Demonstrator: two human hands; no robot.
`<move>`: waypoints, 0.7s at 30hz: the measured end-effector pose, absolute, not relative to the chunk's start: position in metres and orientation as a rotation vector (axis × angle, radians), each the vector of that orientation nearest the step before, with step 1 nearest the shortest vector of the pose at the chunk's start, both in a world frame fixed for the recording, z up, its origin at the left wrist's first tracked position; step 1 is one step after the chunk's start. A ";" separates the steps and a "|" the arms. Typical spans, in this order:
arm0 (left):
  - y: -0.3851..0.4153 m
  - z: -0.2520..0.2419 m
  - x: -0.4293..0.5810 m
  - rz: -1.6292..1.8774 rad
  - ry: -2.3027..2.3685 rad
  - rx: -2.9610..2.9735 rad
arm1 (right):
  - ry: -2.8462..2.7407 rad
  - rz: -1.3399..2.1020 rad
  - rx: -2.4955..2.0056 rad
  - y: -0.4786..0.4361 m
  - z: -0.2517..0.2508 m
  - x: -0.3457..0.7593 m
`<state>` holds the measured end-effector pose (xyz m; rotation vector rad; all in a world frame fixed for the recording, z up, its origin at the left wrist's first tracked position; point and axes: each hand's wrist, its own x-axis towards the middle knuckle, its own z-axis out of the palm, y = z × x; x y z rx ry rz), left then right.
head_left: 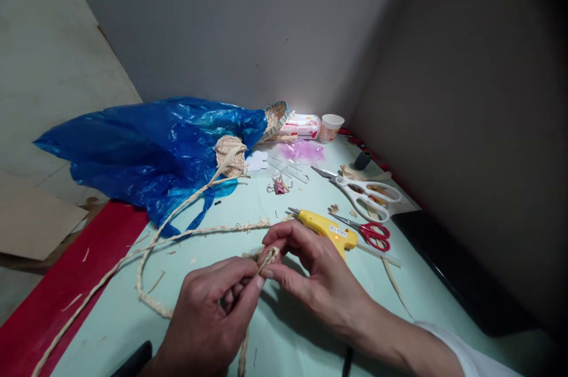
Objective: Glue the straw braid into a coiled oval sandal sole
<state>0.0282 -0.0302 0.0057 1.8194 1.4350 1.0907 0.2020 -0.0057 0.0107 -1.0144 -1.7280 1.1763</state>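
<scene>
Fingers of the left hand (213, 306) and right hand (317, 276) pinch a looped braided cord (271, 255) over the near tabletop (284, 353). Just beyond lie a yellow glue gun (326, 228) and, farther right, red-handled scissors (375, 236) and white-handled scissors (355, 192). A blue plastic bag (151, 140) overhangs the far-left edge; bare space lies left of a pink binder clip (280, 187). A grey wall (231, 28) stands behind.
</scene>
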 end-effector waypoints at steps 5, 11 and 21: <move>-0.035 0.006 0.031 1.129 1.437 1.831 | -1.686 1.168 -0.998 -0.010 0.010 0.201; -0.029 0.011 0.027 1.078 1.391 1.792 | -1.662 1.347 -0.954 0.004 0.014 0.207; -0.026 0.018 0.027 0.999 1.424 1.930 | -1.645 1.221 -0.976 0.005 0.015 0.210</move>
